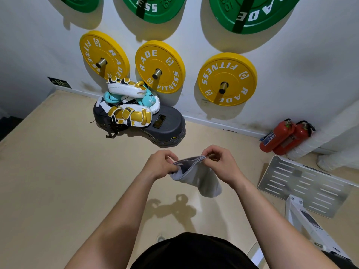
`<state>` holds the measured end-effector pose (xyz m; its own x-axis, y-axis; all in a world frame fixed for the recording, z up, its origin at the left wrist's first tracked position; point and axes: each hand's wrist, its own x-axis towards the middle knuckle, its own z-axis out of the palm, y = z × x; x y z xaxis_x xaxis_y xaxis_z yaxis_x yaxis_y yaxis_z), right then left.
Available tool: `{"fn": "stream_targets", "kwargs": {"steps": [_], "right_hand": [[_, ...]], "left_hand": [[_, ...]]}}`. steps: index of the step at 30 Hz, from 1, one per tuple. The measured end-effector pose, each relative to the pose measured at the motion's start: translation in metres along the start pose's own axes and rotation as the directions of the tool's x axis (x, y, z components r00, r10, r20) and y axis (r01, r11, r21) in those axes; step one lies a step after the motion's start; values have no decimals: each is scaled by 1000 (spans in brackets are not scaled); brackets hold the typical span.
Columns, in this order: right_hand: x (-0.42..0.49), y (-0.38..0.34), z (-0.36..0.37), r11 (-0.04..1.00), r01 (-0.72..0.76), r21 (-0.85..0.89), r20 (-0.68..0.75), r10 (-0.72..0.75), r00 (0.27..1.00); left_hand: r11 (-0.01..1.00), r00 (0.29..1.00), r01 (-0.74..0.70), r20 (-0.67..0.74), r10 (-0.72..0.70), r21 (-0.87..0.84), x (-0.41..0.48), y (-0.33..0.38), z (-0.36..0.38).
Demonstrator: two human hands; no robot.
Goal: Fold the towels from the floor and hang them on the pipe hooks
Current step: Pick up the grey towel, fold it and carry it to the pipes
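Both hands pinch the top hem of a small grey towel (194, 173), left hand (161, 164) and right hand (221, 164) near together, so it hangs in the air above the beige floor (58, 181). It looks light and soft, best taken at the corners. Open floor lies all around, with the pile of boxing pads (128, 105) and the metal plate (305, 185) well apart.

Towel (196, 175): soft grey cloth, matt, with a stitched hem. Floor (58, 181): smooth, matt beige surface. Slotted plate (305, 186): brushed bare metal; fire extinguishers (281, 137): glossy red-painted shells.
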<state>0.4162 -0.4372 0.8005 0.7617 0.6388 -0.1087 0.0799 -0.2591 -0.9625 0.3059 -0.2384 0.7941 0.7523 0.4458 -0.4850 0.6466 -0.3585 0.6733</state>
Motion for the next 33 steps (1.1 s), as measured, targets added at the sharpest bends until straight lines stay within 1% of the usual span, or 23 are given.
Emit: {"fn": "stream_targets", "kwargs": {"steps": [2, 3, 6, 7, 11, 14, 16, 19, 23, 24, 25, 27, 29, 31, 33], "right_hand": [[1, 3, -4, 998, -19, -66, -15, 18, 1000], [1, 6, -6, 991, -29, -131, -27, 26, 999], [3, 15, -14, 917, -53, -395, -57, 33, 998], [2, 16, -16, 890, -66, -452, -66, 41, 997], [1, 15, -12, 862, -84, -500, -86, 48, 995], [2, 11, -8, 871, -79, -484, -98, 36, 995], [3, 8, -9, 892, -72, -447, -90, 35, 995], [4, 6, -12, 932, -55, -359, -77, 29, 997], [5, 8, -15, 948, -82, -309, -94, 56, 994], [4, 8, -14, 955, -90, -284, -98, 65, 993], [4, 7, -13, 961, -95, -258, -96, 72, 993], [4, 2, -11, 973, -93, -212, -82, 77, 994], [4, -2, -11, 983, -75, -169, -83, 61, 995], [8, -4, -14, 989, -80, -126, -119, 65, 991], [12, -4, -15, 991, -103, -85, -146, 90, 985]], "left_hand": [[1000, 1000, 0, 24, 0, 16, -3, 0, 0], [1000, 999, -4, 41, 3, 19, -5, 0, -1], [998, 991, -53, 126, 48, 43, -9, 5, -6], [995, 984, -79, 162, 68, 61, -10, 7, -9], [985, 953, -133, 286, 98, 108, -13, 15, -18], [994, 946, -112, 307, 101, 18, -15, 16, -23], [995, 956, -101, 273, 103, -21, -15, 15, -23], [993, 976, -112, 184, 119, -46, -14, 11, -22], [984, 971, -179, 166, 172, 24, -16, 6, -19], [981, 973, -188, 141, 181, 42, -16, 6, -16], [978, 977, -199, 91, 193, 61, -15, 6, -13], [969, 970, -230, -56, 235, 85, -12, 8, -9], [965, 947, -260, -184, 263, 40, -10, 11, -8], [958, 932, -282, -251, 261, -51, -11, 16, -7], [942, 919, -319, -280, 279, -108, -13, 22, -5]]}}
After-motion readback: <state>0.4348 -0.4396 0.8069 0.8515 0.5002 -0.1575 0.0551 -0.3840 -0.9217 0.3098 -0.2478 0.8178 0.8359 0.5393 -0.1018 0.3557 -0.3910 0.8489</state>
